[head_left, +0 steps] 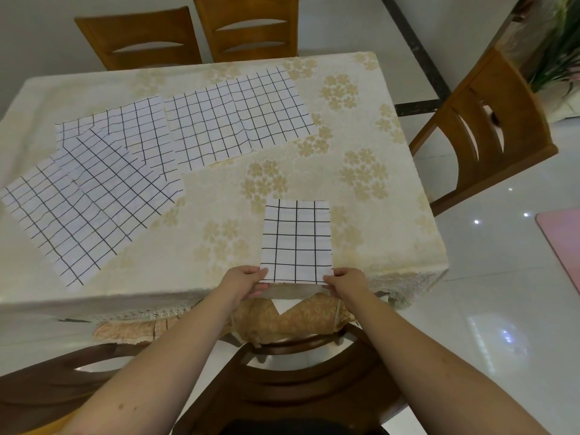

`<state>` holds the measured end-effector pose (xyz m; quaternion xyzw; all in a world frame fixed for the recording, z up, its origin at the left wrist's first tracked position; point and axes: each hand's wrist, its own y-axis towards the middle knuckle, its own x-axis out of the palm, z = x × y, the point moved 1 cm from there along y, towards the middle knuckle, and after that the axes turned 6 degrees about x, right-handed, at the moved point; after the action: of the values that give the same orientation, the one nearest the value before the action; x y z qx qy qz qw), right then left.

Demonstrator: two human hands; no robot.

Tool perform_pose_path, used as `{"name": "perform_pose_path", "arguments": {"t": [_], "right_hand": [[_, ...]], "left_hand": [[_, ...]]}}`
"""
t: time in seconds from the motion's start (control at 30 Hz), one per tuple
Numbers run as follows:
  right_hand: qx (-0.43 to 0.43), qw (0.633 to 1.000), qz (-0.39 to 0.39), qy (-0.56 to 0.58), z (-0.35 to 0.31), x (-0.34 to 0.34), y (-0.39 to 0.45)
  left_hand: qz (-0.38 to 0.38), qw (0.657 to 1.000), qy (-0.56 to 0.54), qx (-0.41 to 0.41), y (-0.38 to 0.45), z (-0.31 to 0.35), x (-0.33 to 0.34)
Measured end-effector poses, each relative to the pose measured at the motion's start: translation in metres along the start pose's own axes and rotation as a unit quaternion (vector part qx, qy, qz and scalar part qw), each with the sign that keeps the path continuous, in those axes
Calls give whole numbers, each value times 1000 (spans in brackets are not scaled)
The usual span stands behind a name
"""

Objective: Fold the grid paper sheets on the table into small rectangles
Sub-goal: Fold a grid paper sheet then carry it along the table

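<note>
A folded grid paper sheet (296,241) lies near the table's front edge, narrow and upright. My left hand (246,279) pinches its near left corner, and my right hand (343,282) pinches its near right corner. The near edge is lifted slightly over the table's rim. Several unfolded grid paper sheets lie flat farther back: an overlapping pair at the left (84,199), one behind them (138,133), and a wide one at the centre back (238,117).
The table wears a cream floral tablecloth (361,171). Wooden chairs stand at the far side (194,32), at the right (483,127) and right below me (301,372). A plant (558,51) and glossy floor lie to the right.
</note>
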<state>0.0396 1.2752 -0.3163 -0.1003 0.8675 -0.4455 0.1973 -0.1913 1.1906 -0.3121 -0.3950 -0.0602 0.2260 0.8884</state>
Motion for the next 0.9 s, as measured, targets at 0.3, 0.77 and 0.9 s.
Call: {"name": "perform_pose_path", "arguments": {"t": [0.3,0.77,0.9], "right_hand": [[-15,999,-38,24,10,-3,-3],[20,998,-30,61,17,0,2],[23,997,-44,55,17,2,2]], "left_hand": [[40,998,45,13,-4,-6,7],[12,999,41,22,-9,-13,7],[19,999,29,28,-11,-14,5]]}}
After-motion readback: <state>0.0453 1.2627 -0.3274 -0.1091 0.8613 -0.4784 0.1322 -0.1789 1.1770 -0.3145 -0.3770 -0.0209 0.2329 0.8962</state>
